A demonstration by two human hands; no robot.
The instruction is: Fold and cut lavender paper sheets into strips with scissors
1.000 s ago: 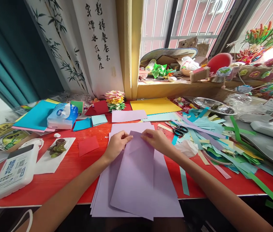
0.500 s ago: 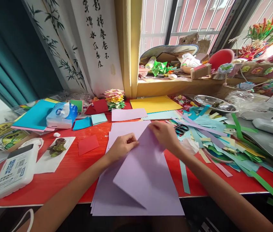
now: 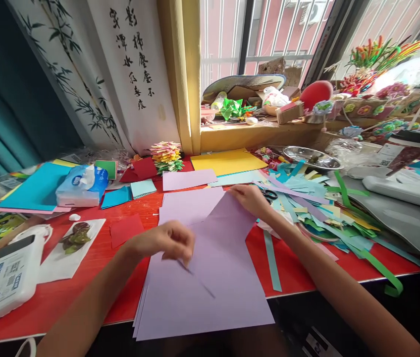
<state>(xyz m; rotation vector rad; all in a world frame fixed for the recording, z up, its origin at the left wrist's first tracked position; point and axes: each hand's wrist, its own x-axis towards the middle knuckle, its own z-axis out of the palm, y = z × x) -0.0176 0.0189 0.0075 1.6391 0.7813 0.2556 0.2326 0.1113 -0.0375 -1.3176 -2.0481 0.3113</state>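
A sheet of light purple paper (image 3: 221, 253) is folded over on itself, on top of a stack of purple sheets (image 3: 195, 322) that overhangs the table's front edge. At the fold's far end, my right hand (image 3: 249, 201) pinches the paper with closed fingers. My left hand (image 3: 175, 243), slightly blurred, is curled with its fingertips at the left corner of the folded flap, apparently gripping it. Scissors with dark handles (image 3: 270, 195) lie just beyond my right hand. Behind the stack rests a smaller purple piece (image 3: 189, 179).
Cut paper strips (image 3: 306, 198) are heaped on the right beside a grey laptop-like slab (image 3: 399, 218). To the left are a red paper piece (image 3: 125, 230), a tissue pack (image 3: 82, 186), a napkin with food scraps (image 3: 59, 258) and a white device (image 3: 7, 282). A metal dish (image 3: 332, 161) stands behind.
My left hand has moved left and down from the upper part of the fold to the flap's left corner. My right hand keeps its pinch at the top. The view has shifted slightly right.
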